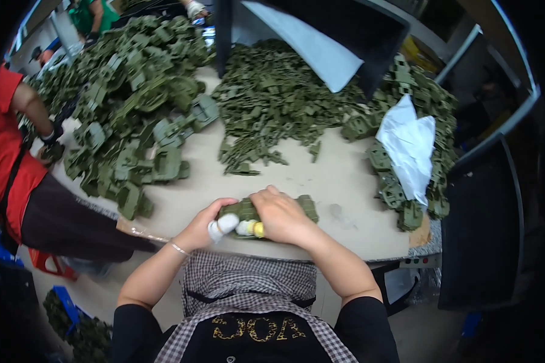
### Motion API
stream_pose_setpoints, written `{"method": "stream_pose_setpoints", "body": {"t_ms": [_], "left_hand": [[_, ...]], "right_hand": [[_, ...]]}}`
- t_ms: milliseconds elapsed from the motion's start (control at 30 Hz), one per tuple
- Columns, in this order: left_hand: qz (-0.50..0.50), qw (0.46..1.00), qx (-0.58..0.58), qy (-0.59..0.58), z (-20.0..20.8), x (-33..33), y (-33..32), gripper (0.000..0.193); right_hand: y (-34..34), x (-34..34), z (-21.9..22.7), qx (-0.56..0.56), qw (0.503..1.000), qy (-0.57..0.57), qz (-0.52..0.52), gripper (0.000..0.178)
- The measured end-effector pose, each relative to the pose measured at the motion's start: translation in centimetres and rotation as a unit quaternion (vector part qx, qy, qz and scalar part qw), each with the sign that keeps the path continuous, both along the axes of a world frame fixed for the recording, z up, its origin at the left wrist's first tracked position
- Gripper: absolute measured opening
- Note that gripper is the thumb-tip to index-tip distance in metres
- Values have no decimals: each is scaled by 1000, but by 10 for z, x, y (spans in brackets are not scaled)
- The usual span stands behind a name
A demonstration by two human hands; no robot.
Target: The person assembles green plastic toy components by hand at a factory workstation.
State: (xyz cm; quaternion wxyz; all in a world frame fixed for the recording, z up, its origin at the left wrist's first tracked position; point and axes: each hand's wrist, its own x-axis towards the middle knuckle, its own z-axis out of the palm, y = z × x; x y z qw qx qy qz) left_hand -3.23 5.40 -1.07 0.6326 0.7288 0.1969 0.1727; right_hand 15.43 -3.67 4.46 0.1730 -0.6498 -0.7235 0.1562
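Observation:
Close in front of me, at the near edge of the table, an olive-green moulded plastic part (309,207) lies between my hands. My left hand (201,227) grips its left end, with a white wrap on the thumb. Over the middle and right of the part curls my right hand (283,216), its thumb wrapped in white and yellow. Much of the part is hidden under my fingers, so its full shape does not show. Just beyond my hands begins a heap of small flat green plastic pieces (272,103).
Larger green moulded parts (163,130) are piled at the left. More green parts (410,215) lie at the right, partly under a white sheet (409,145). A dark bin-like panel (381,42) stands behind the heap. A person in red (12,139) works close on the left.

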Motion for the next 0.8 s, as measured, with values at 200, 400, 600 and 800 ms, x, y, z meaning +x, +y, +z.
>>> {"method": "stream_pose_setpoints", "body": {"t_ms": [200,400,600,800], "left_hand": [[32,998,61,11,43,-25,15,47],[400,810,412,-120,107,-67,130,34],[600,733,319,-21,108,-120,274,38],[549,656,511,-86,107,-79,191,47]], "right_hand": [[-33,16,33,153,981,117,23,62],[-24,123,1,173,939,-67,-288,66],[36,211,-23,197,853,-273,-399,72],[29,215,-7,220,887,-156,-374,66]]}}
